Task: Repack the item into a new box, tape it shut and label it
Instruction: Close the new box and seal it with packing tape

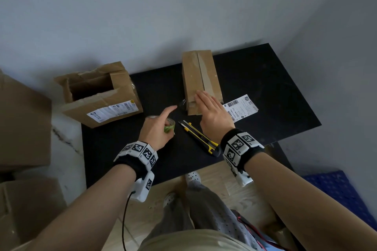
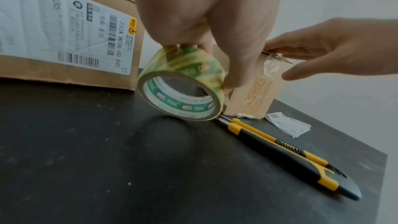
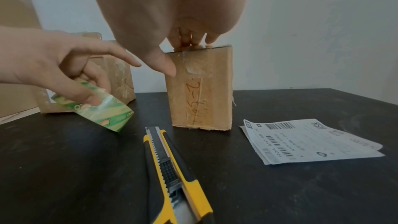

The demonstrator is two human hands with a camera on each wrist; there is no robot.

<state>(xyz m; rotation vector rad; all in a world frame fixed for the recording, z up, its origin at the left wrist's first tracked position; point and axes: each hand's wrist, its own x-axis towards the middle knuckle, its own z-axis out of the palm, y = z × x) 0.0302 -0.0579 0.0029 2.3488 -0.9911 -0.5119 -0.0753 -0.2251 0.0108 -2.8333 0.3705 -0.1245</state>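
A small closed cardboard box (image 1: 201, 79) (image 3: 200, 91) (image 2: 252, 94) stands on the black table (image 1: 265, 96), clear tape running along its top seam and down its near end. My right hand (image 1: 212, 108) (image 3: 189, 43) lies flat on the near top edge of the box, fingers straight, thumb hanging beside the near face. My left hand (image 1: 161, 126) (image 2: 206, 43) grips a roll of clear tape with green print (image 1: 169, 126) (image 2: 183, 83) (image 3: 96, 108) just above the table, left of the box, index finger stretched toward it. A printed shipping label (image 1: 241, 107) (image 3: 310, 140) (image 2: 288, 123) lies right of the box.
A yellow and black utility knife (image 1: 200, 135) (image 3: 172, 173) (image 2: 290, 154) lies on the table between my hands. An opened, torn cardboard box (image 1: 98, 93) (image 2: 64, 31) with an old label stands at the table's left corner. Larger boxes (image 1: 22, 128) stack on the left.
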